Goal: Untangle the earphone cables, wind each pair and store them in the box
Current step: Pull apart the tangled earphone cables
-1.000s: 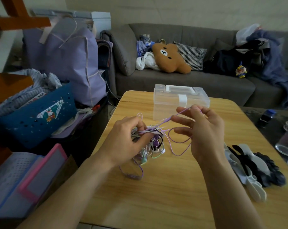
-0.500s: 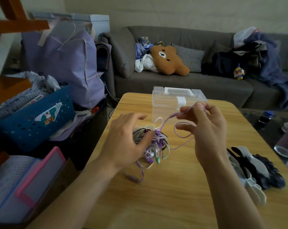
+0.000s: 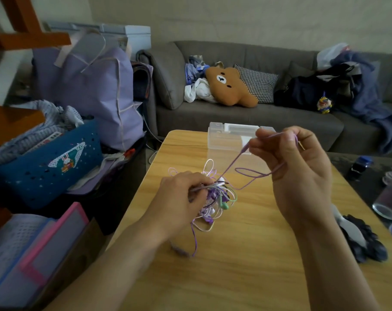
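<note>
My left hand (image 3: 181,196) grips the light, limp earphone tangle (image 3: 215,198) at frame centre above the counter (image 3: 246,265), right hand (image 3: 296,171) fingers pinching a thin purple cable (image 3: 235,160); best held near its plug, likely snag-prone.

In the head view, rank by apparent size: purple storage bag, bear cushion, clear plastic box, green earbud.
1. purple storage bag
2. bear cushion and clear plastic box: similar, box partly hidden, unranked
3. green earbud
</note>
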A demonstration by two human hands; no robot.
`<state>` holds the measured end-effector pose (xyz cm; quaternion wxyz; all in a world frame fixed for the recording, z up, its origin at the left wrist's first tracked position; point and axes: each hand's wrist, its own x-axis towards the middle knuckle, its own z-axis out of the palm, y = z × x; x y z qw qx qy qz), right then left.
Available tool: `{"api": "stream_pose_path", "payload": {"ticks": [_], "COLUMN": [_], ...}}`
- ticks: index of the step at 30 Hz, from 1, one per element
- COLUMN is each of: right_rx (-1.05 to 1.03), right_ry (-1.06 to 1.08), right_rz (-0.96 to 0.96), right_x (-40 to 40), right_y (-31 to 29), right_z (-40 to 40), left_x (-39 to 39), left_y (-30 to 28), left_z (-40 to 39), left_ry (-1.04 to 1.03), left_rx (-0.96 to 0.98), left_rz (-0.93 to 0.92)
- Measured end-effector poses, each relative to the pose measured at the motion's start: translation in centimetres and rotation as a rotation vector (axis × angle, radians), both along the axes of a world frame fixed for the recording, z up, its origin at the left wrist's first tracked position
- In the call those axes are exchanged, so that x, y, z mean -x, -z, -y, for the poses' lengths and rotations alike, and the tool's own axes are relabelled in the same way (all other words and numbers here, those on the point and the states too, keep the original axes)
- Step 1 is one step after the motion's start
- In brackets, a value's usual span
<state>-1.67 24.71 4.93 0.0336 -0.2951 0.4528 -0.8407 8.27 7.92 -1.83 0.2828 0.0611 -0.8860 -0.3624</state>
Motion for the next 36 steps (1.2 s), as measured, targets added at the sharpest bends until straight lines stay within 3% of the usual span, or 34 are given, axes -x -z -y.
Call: {"api": "stream_pose_path", "payload": {"ticks": [6, 9, 11, 14, 16, 18, 21, 26, 31, 36], "right_rx": [-0.176, -0.236, -0.397, -0.823, -0.986, -1.021, -1.082, -1.021, -1.135, -1.037], "right_ry": [-0.006, 0.073, 0.175, 0.328, 0.488, 0.42, 0.043, 0.18, 0.029, 0.135], "right_rz": [0.029, -0.029, -0.073, -0.158, -0.409, -0.625, -0.578, -0.603, -0.55, -0.466], "right_x": [0.1, 0.4, 1.1, 1.6, 1.2, 0.5, -0.7, -1.0, -0.5, 0.5], "right_y": [0.8, 1.2, 1.7, 3.1, 3.6, 3.5, 3.7, 4.2, 3.5, 3.4], "right_z": [0.5, 0.5, 0.3, 0.0, 0.0, 0.2, 0.6, 0.8, -1.0, -1.7], "left_x": [-0.3, -0.1, 0.3, 0.6, 0.7, 0.8, 0.7, 0.6, 0.5, 0.1], "left_y": [-0.5, 0.3, 1.0, 1.4, 1.5, 1.4, 1.2, 1.0, 0.7, -0.5], "left_z": [-0.7, -0.8, -0.4, 0.0, 0.0, 0.0, -0.1, -0.4, -0.5, -0.8], "left_ry": [0.028, 0.009, -0.008, -0.017, -0.014, 0.013, 0.007, -0.027, 0.059, 0.082], "left_rx": [0.032, 0.119, 0.133, 0.099, 0.109, 0.128, 0.257, 0.294, 0.342, 0.21], "left_rz": [0.093, 0.018, -0.028, -0.069, -0.087, -0.099, -0.115, -0.125, -0.147, -0.208]}}
